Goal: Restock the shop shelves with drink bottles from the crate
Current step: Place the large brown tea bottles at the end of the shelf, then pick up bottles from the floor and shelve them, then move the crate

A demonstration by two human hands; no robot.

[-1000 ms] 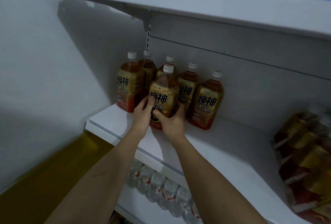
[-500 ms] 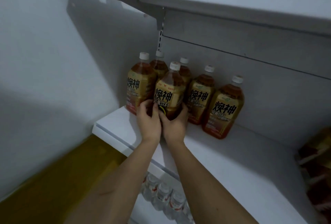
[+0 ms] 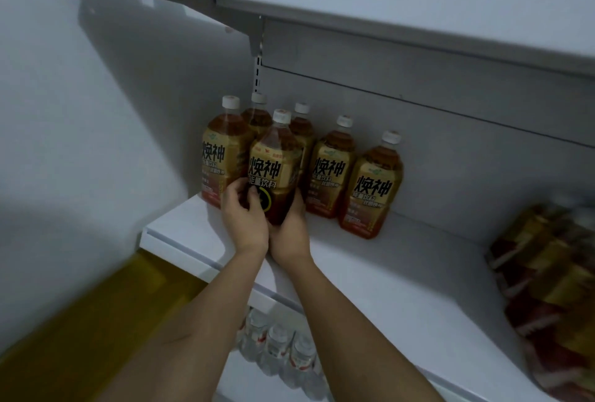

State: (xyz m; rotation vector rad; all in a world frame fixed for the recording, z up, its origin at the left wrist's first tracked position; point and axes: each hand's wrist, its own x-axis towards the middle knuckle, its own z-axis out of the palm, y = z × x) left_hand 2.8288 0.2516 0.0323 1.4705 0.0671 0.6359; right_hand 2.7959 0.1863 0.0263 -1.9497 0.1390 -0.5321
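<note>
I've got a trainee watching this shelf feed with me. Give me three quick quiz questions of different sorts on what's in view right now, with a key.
1. True or false: both the left hand and the right hand grip the front bottle.
2. How many tea bottles with white caps stand on the white shelf, counting the one being held?
3. Multiple choice: what sits on the shelf below? A) water bottles B) cereal boxes C) paint tins

Key:
1. True; both hands wrap its lower part.
2. Six.
3. A.
</note>
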